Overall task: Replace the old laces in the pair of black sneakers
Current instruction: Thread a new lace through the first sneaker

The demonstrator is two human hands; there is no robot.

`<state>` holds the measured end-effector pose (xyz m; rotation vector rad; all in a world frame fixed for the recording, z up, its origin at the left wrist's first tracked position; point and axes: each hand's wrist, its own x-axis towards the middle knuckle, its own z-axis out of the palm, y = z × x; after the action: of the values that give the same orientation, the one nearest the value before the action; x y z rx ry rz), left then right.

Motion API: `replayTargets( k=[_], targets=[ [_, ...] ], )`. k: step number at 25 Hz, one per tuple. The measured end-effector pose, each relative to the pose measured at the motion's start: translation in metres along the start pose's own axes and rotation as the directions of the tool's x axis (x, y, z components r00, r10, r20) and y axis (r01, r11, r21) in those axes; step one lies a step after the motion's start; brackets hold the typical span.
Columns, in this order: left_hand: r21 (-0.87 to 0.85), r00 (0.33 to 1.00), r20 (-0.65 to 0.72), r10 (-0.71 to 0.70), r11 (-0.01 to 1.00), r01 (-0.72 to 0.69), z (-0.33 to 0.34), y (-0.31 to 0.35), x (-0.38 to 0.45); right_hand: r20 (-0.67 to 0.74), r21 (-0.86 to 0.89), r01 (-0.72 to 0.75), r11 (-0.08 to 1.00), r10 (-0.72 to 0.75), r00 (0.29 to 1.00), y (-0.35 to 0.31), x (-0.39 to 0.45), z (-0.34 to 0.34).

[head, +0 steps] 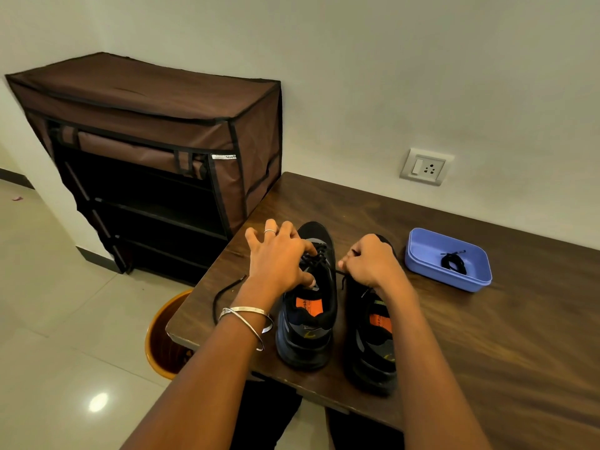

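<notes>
Over the left black sneaker [308, 306], the left hand [276, 259] pinches its lace [313, 258] while the right hand [368, 263] grips a strand beside the right sneaker [373, 339]. Right of both hands, a bundled lace [453, 261] lies in a blue tray [422, 264] on the wooden table [487, 345].

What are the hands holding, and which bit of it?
Both hands hold the lace of the left sneaker: the left hand pinches it at the eyelets, the right hand pinches a loose end.
</notes>
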<state>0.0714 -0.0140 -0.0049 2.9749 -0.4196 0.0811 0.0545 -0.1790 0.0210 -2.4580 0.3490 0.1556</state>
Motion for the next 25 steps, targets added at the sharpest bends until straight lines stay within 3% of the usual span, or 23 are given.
replayTargets(
  k=[3,6,8,10,12,13,16,18,21,25],
  targets=[
    [-0.051,0.998,0.039,-0.045,0.998,0.047,0.002,-0.002,0.001,-0.009,0.099,0.039,0.994,-0.038,0.999,0.003,-0.003,-0.019],
    [-0.082,0.995,0.056,-0.084,0.993,0.088,0.004,-0.003,0.001,0.211,-0.16,0.059,0.985,-0.025,0.977,0.0,-0.009,-0.009],
    [-0.091,0.993,0.066,-0.095,0.991,0.1,0.006,-0.002,0.0,0.241,-0.232,0.057,0.971,0.0,0.971,-0.003,-0.006,0.001],
    [-0.101,0.992,0.075,-0.102,0.989,0.109,0.007,-0.003,0.0,0.153,-0.061,0.03,0.998,-0.02,0.988,-0.003,-0.006,-0.005],
    [-0.12,0.99,0.089,-0.11,0.985,0.121,0.007,-0.004,0.001,0.028,0.233,0.064,0.97,-0.072,0.997,0.002,-0.008,-0.018],
    [-0.135,0.988,0.101,-0.115,0.983,0.128,0.007,-0.005,0.002,-0.026,0.417,0.095,0.904,-0.093,0.995,0.006,-0.011,-0.026],
    [-0.179,0.982,0.139,-0.127,0.972,0.151,0.01,-0.007,0.004,-0.102,0.841,0.15,0.52,-0.12,0.988,0.011,-0.02,-0.046],
    [-0.199,0.978,0.158,-0.135,0.966,0.166,0.012,-0.008,0.004,-0.114,0.905,0.137,0.402,-0.08,0.99,0.015,-0.021,-0.049],
    [-0.234,0.973,0.166,-0.158,0.952,0.195,0.013,-0.006,0.003,-0.179,0.877,0.162,0.452,-0.005,0.984,0.015,-0.02,-0.045],
    [-0.363,0.954,0.225,-0.199,0.891,0.272,0.017,-0.007,0.006,-0.258,0.884,0.237,0.402,-0.004,0.966,0.009,-0.021,-0.046]
  ],
)
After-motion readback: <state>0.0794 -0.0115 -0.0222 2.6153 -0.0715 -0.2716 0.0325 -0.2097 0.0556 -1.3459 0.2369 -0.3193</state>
